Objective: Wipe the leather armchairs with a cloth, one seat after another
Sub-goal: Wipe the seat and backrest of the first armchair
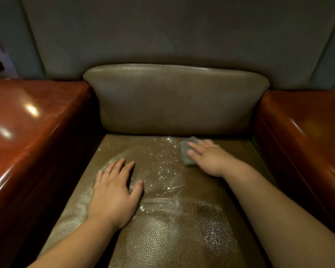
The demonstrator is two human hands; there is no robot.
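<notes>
Left hand flat on olive leather seat cushion, fingers straight, spread, holding nothing. Right hand presses grey cloth onto cushion's far right, near back cushion; fingers extended over cloth, motion-blurred. White droplets and smears between hands. Glossy red-brown armrests flank seat.

Head view looks steeply down, close over the armchair seat.
</notes>
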